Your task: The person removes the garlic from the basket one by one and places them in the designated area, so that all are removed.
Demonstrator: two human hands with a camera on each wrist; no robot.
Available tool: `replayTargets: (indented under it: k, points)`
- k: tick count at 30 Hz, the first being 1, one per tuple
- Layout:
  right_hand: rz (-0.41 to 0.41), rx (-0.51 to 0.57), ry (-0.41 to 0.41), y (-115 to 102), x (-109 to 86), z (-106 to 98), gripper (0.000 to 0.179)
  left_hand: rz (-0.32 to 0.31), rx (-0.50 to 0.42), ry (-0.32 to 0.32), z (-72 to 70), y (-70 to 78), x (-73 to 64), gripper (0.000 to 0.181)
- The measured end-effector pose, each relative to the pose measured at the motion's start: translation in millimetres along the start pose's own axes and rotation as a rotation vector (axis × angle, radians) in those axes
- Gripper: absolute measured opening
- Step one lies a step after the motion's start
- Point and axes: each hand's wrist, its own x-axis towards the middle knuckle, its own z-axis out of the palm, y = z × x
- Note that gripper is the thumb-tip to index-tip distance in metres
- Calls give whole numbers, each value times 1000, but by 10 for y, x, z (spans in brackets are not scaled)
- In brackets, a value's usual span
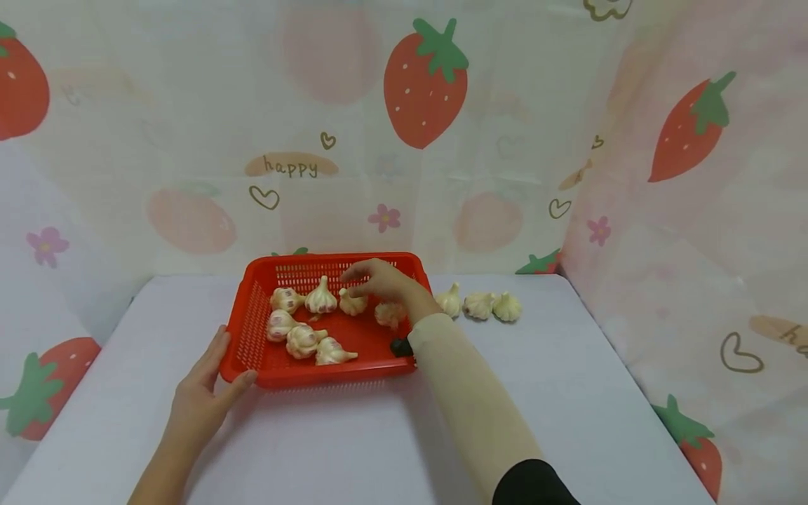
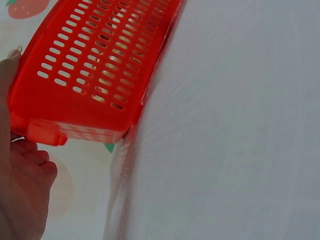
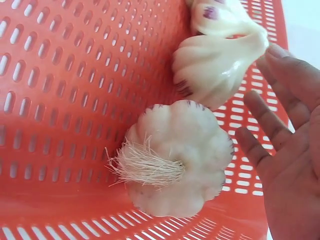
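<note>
A red plastic basket (image 1: 366, 373) with slotted walls holds several garlic bulbs (image 1: 320, 298). My left hand (image 1: 198, 400) grips its front left corner; in the left wrist view the thumb lies along the rim and the fingers curl under the lip. My right hand (image 1: 385, 280) reaches over the basket, above a garlic bulb (image 1: 352, 303) in the back row. In the right wrist view its fingers are spread, with one fingertip right at the stem of a bulb (image 3: 215, 70). Another bulb (image 3: 175, 160) lies nearer that camera, roots showing.
Outside the basket, three garlic bulbs (image 1: 478, 306) stand in a row to its right. All of this is on a table with a white cover (image 1: 315, 449). Behind and beside it hangs a cloth printed with strawberries (image 1: 426, 84).
</note>
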Motion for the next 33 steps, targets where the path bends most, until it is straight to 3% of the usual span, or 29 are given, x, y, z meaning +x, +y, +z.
replayTargets:
  k: [7, 16, 25, 33]
  points:
    - [-2, 12, -55, -4, 19, 32, 35, -13, -5, -4, 10, -32, 15, 86]
    - [41, 40, -36, 19, 58, 72, 28, -20, 10, -12, 23, -41, 21, 86]
    - [-3, 4, -4, -42, 127, 64, 19, -16, 13, -10, 29, -66, 15, 86]
    - [-47, -112, 53, -224, 162, 3, 10, -31, 23, -9, 8, -48, 21, 86]
